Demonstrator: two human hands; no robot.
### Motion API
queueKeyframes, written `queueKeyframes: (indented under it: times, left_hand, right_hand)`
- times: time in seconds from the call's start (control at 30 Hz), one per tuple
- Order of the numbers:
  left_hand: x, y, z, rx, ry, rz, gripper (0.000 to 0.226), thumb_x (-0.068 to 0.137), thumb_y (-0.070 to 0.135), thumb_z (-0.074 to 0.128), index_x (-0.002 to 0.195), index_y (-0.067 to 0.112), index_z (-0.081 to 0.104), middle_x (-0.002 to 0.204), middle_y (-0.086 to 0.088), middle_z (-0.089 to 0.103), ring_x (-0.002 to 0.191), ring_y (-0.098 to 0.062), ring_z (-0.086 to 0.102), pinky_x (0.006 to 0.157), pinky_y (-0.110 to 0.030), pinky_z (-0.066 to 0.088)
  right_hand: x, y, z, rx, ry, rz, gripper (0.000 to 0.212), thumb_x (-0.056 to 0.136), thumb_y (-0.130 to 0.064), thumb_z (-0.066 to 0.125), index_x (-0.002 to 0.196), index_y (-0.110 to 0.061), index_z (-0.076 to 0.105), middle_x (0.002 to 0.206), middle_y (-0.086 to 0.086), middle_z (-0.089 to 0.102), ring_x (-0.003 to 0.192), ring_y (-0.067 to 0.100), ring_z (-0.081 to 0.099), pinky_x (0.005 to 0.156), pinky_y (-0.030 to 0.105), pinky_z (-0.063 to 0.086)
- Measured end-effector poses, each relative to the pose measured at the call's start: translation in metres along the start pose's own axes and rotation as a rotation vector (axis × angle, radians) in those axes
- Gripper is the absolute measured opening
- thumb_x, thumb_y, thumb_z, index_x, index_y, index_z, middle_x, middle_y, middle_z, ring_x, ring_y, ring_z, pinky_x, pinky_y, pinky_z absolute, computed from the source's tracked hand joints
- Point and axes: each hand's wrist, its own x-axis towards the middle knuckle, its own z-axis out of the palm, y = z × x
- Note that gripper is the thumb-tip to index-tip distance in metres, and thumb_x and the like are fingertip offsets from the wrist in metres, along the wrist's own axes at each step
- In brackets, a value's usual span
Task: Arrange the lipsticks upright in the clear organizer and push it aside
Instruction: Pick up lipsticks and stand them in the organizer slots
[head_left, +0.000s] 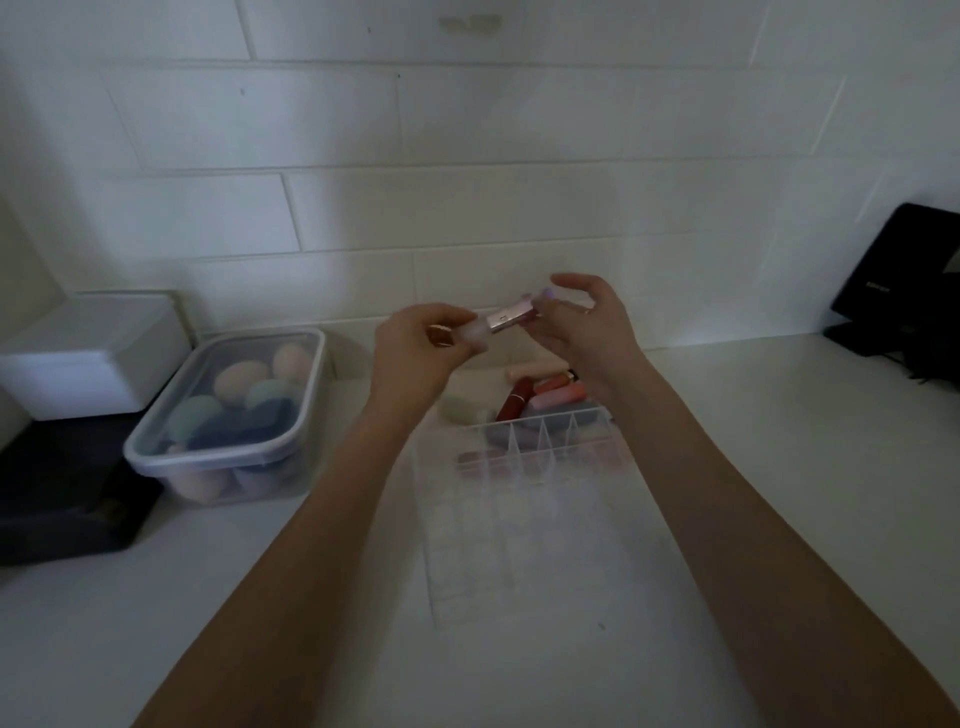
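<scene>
one lipstick in hand, most still waiting

both hands hold a lipstick (503, 319) level above the counter (779, 467): left hand (421, 348) has its grip closed on the pale end, right hand (587, 322) pinches the other end. the clear organizer (535, 499) sits just below, its near slots looking unfilled, with a pile of lipsticks (540, 392) lying flat behind it; filling and pushing aside remain.

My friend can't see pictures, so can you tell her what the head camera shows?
Two hands hold one lipstick up in front of a white tiled wall: the left hand grips one end, the right hand touches the other. Below, more lipsticks lie behind a clear organizer on a white counter, beside a lidded tub of makeup sponges.
</scene>
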Motion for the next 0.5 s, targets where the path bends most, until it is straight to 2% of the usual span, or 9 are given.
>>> queueKeyframes:
  times: [0.07, 0.13, 0.2, 0.27, 0.33, 0.4, 0.5]
  left_hand:
    - [-0.002, 0.008, -0.014, -0.28, -0.136, -0.094, 0.028, 0.07, 0.004, 0.077, 0.093, 0.019, 0.073, 0.083, 0.008, 0.075, 0.073, -0.003, 0.069, 0.077, -0.02, 0.055]
    - [-0.006, 0.012, -0.025, -0.456, -0.241, -0.137, 0.033, 0.074, -0.005, 0.07, 0.102, 0.013, 0.07, 0.081, 0.009, 0.076, 0.078, -0.008, 0.072, 0.075, -0.018, 0.055]
    - [-0.014, 0.018, -0.033, -0.605, -0.279, -0.172, 0.035, 0.074, -0.008, 0.066, 0.102, 0.013, 0.069, 0.082, 0.006, 0.077, 0.079, -0.011, 0.073, 0.071, -0.015, 0.055]
    - [-0.022, 0.019, -0.038, -0.73, -0.284, -0.196, 0.034, 0.068, -0.001, 0.067, 0.096, 0.018, 0.07, 0.084, 0.004, 0.077, 0.079, -0.012, 0.073, 0.069, -0.014, 0.055]
    - [-0.032, 0.016, -0.042, -0.771, -0.299, -0.205, 0.039, 0.063, 0.005, 0.065, 0.097, 0.021, 0.07, 0.085, 0.004, 0.077, 0.078, -0.011, 0.073, 0.067, -0.015, 0.056]
    - [-0.04, 0.011, -0.047, -0.695, -0.332, -0.181, 0.043, 0.065, 0.005, 0.066, 0.104, 0.024, 0.067, 0.086, 0.004, 0.077, 0.081, -0.011, 0.073, 0.069, -0.017, 0.057]
    - [-0.041, 0.007, -0.052, -0.578, -0.355, -0.139, 0.045, 0.073, -0.006, 0.065, 0.105, 0.026, 0.066, 0.081, 0.006, 0.077, 0.081, -0.006, 0.072, 0.068, -0.015, 0.055]
  right_hand:
    - [-0.003, -0.007, 0.002, 0.129, 0.006, 0.025, 0.012, 0.087, -0.004, 0.064, 0.097, -0.007, 0.056, 0.08, 0.014, 0.068, 0.064, 0.013, 0.07, 0.079, 0.027, 0.059]
    - [-0.008, -0.015, 0.008, 0.152, -0.014, 0.002, 0.007, 0.088, -0.003, 0.062, 0.088, -0.009, 0.058, 0.076, 0.014, 0.067, 0.063, 0.012, 0.07, 0.078, 0.025, 0.059]
    - [-0.013, -0.022, 0.016, 0.167, -0.055, -0.029, 0.008, 0.09, -0.004, 0.06, 0.086, -0.009, 0.057, 0.079, 0.016, 0.068, 0.067, 0.016, 0.07, 0.08, 0.028, 0.059]
    - [-0.018, -0.027, 0.025, 0.159, -0.132, -0.035, 0.007, 0.091, -0.005, 0.059, 0.087, -0.01, 0.056, 0.087, 0.021, 0.067, 0.072, 0.021, 0.07, 0.083, 0.033, 0.059]
    - [-0.025, -0.033, 0.033, 0.102, -0.208, -0.03, 0.003, 0.091, -0.007, 0.059, 0.093, -0.009, 0.057, 0.093, 0.021, 0.068, 0.074, 0.025, 0.071, 0.079, 0.036, 0.06]
    - [-0.032, -0.039, 0.038, 0.021, -0.238, -0.042, 0.01, 0.091, -0.009, 0.061, 0.101, -0.007, 0.06, 0.094, 0.019, 0.068, 0.074, 0.027, 0.072, 0.073, 0.036, 0.061]
    - [-0.041, -0.049, 0.043, -0.076, -0.279, -0.066, 0.019, 0.088, -0.011, 0.064, 0.107, -0.006, 0.063, 0.092, 0.017, 0.069, 0.074, 0.03, 0.072, 0.068, 0.036, 0.06]
